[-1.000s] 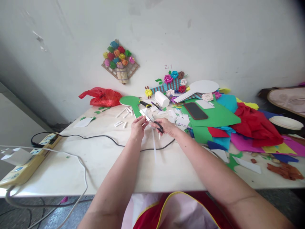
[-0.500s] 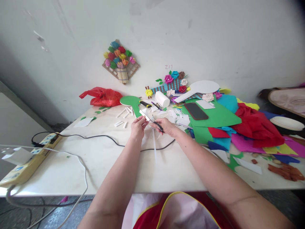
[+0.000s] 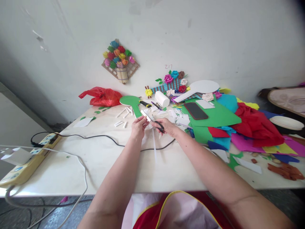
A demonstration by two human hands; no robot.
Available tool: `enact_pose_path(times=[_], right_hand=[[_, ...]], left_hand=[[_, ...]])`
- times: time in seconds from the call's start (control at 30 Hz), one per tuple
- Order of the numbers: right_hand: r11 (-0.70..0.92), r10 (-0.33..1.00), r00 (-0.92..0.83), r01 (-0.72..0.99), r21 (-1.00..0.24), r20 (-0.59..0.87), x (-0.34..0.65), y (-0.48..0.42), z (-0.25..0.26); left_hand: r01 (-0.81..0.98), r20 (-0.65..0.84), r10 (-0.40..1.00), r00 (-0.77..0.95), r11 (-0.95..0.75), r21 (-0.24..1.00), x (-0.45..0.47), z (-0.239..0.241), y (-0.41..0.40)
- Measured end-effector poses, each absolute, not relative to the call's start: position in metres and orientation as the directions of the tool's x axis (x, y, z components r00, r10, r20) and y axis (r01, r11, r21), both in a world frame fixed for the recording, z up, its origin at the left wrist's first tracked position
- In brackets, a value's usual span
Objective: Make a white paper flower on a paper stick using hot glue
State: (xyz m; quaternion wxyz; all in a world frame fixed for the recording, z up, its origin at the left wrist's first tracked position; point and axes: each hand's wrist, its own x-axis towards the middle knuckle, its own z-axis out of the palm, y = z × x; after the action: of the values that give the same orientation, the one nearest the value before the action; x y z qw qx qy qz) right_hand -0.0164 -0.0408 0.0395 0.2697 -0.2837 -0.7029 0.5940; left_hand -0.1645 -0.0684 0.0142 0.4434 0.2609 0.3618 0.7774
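Observation:
My right hand grips black-handled scissors whose blades point up and left over the white table. My left hand pinches a thin white paper strip at the blades; the strip hangs down toward me. Both hands are closed and nearly touch above a black cable.
A pile of coloured paper and foam sheets with a black phone fills the right side. A red plastic bag, a white roll, paper flowers and white scraps lie at the back. A yellow power strip sits at the left edge.
The scissor blades have shifted slightly at the strip; the hands stay in the same place.

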Motion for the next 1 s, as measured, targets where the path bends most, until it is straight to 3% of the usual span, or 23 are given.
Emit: enact_pose_path(times=[1.0], right_hand=[[0.143,0.744,-0.666,0.073,-0.987,0.058,-0.0238,-0.0383,0.0305]], left_hand=[[-0.472,-0.007,0.875,-0.484,-0.254,0.844,-0.1677,0.0130,-0.0694]])
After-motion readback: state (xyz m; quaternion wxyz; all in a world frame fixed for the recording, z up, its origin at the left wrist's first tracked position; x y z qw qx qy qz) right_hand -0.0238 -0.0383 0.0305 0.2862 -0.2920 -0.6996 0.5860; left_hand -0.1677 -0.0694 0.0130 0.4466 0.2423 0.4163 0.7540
